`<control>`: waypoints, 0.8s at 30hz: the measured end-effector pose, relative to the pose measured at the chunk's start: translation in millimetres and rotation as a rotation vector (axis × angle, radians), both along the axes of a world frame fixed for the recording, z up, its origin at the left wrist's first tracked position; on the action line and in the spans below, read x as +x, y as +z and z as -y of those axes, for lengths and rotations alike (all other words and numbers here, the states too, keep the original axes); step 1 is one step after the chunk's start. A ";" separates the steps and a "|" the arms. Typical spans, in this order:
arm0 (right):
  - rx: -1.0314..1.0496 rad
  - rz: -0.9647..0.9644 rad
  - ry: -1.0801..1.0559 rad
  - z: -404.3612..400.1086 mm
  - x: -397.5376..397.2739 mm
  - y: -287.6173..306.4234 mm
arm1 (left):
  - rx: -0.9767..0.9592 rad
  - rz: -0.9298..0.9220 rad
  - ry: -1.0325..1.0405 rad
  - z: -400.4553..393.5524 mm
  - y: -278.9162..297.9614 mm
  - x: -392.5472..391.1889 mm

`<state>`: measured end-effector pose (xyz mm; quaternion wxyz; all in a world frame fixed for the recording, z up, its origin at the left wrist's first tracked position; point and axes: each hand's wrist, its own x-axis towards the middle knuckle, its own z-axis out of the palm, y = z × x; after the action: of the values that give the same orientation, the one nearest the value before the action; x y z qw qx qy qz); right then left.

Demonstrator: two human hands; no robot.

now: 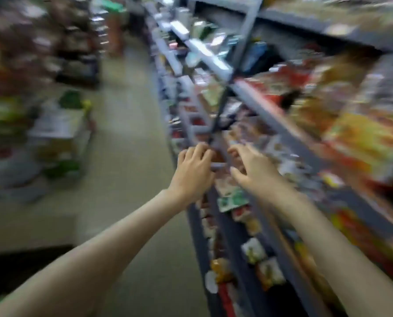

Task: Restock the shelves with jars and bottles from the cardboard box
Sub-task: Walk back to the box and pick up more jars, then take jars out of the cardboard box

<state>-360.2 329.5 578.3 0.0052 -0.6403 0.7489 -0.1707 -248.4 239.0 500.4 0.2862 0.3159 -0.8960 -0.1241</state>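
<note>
The picture is heavily blurred by motion. Both my arms reach forward to the grey shelving [280, 124] on the right of a shop aisle. My left hand [194, 171] curls its fingers over a small brownish item [218, 156] at the shelf's front edge. My right hand [251, 167] is beside it with fingers spread, touching the same spot. Whether either hand grips the item is lost in the blur. Packets and jars [251, 249] line the lower shelf under my arms. The cardboard box cannot be made out for certain.
The aisle floor [131, 138] runs ahead on the left. A low stand or trolley with boxes and green goods [60, 131] is at the left. More shelving [72, 42] fills the far left, and coloured packets [355, 138] crowd the right.
</note>
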 end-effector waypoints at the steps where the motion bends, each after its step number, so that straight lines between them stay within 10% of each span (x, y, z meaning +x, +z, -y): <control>1: 0.114 0.029 0.069 32.2 19.2 -27.7 | 0.104 0.077 0.117 22.4 -31.8 33.4; 13: 0.841 0.209 0.729 240.5 297.6 -365.4 | 0.916 0.462 1.036 70.7 -318.1 326.5; 24: 1.114 -0.315 1.122 272.2 404.5 -637.4 | 1.207 0.261 1.367 68.9 -531.1 392.1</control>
<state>44.3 57.3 -59.1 0.3031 -0.8408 0.2828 0.3481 143.7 170.1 -30.7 -0.0193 0.8838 -0.3231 -0.3379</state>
